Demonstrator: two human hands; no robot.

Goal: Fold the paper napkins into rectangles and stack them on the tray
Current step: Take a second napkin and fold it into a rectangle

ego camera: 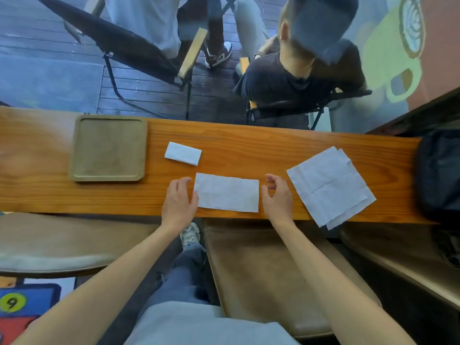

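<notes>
Wooden counter (273, 145): half-folded napkin (227, 194) between open, empty left hand (179, 202) and right hand (276, 196). Small folded napkin (183, 153) beside bare tray (108, 148); unfolded stack (329, 185) right, near black bag (439, 175).

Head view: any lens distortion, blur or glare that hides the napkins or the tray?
Head view: wide-angle bending bows the long wooden table; edges look smeared. Centre stays sharp: half-folded white napkin, small folded napkin rectangle, square tan tray, both hands. Lighting soft, no glare.
</notes>
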